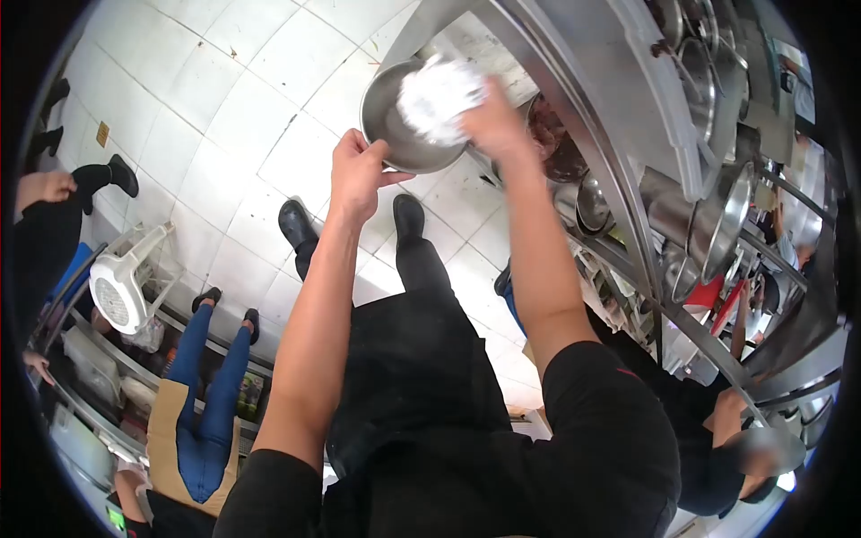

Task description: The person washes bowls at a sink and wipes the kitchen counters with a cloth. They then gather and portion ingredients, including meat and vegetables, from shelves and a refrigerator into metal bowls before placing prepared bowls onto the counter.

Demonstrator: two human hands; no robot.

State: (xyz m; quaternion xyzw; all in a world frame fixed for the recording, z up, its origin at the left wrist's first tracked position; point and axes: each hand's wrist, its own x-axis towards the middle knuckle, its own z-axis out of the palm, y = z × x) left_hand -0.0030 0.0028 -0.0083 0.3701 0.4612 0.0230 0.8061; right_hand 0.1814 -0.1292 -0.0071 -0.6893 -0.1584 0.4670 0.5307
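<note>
A round grey metal bowl (381, 108) is held over the tiled floor, its inside facing up. My left hand (359, 175) grips its near rim, with the thumb on the edge and the fingers beneath. Closed on a crumpled white cloth (438, 97), my right hand (493, 121) is at the bowl's right side and blurred by motion. The cloth lies against the inside of the bowl and covers part of it.
Metal shelving (619, 179) with pans (717, 215) runs along the right. Below my right hand sits a container of reddish-brown food (560, 148). People stand at left, lower left and lower right. A white plastic appliance (121, 287) is at left.
</note>
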